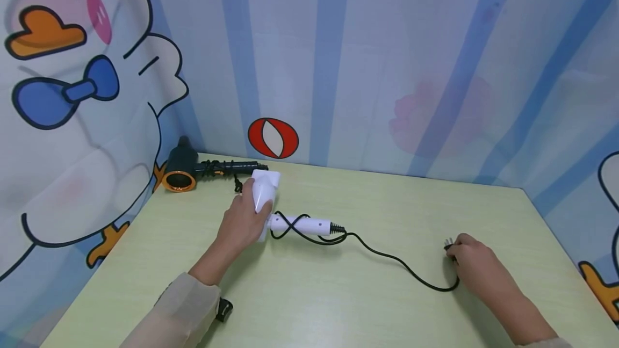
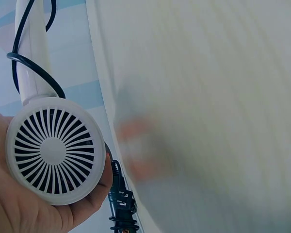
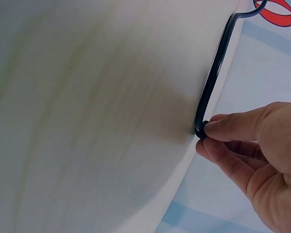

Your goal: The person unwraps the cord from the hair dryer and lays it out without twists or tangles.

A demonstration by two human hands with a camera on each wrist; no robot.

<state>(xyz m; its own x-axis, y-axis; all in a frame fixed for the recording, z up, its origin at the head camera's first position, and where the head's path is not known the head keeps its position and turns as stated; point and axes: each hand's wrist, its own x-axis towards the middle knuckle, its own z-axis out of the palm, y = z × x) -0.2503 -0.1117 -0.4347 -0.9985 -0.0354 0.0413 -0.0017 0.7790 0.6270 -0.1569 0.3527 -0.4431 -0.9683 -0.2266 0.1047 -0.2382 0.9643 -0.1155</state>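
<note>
A white hair dryer (image 1: 264, 191) is gripped round its barrel by my left hand (image 1: 240, 220), its handle pointing right. The left wrist view shows the dryer's round slotted grille (image 2: 53, 150) resting against the palm. Loops of black cord (image 1: 387, 254) cross the handle, and the rest runs loosely over the table to the right. There my right hand (image 1: 481, 267) pinches the plug (image 1: 450, 245) between thumb and fingers, prongs facing away. In the right wrist view the fingers hide most of the plug.
A black hair dryer (image 1: 181, 168) with an orange-rimmed nozzle lies at the table's back left, cord wrapped round its handle. The pale wooden table (image 1: 367, 305) meets a cartoon-printed cloth (image 1: 300, 42) behind. A small black object (image 1: 224, 309) shows beside the left sleeve.
</note>
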